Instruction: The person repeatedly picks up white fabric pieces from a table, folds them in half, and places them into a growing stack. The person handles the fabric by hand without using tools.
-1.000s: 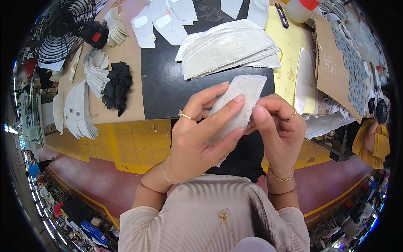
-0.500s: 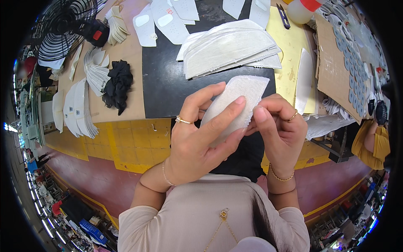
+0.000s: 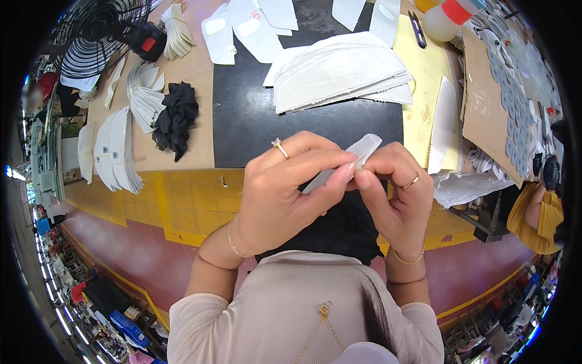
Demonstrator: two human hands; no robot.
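Observation:
A white fabric piece (image 3: 365,147) is held up in front of me, turned nearly edge-on, so little of its face shows. My left hand (image 3: 291,191) pinches it between thumb and fingers. Close against it, my right hand (image 3: 395,193) is closed at the piece's near edge, thumb and forefinger together. Both hands hang in the air just in front of the table's edge. Beyond them, a stack of white curved fabric pieces (image 3: 339,73) lies on a black mat (image 3: 254,142).
Left are a fan (image 3: 100,30), a crumpled black cloth (image 3: 176,118) and bundled white pieces (image 3: 115,151). Thread snips (image 3: 418,30) lie on yellow paper (image 3: 418,67) at the right, near a bottle (image 3: 442,23) and cardboard (image 3: 485,109). Flat white panels (image 3: 248,36) lie farther back.
The fabric piece has tipped from face-up to nearly edge-on. My left fingers have drawn in toward the right hand, and both hands sit closer together.

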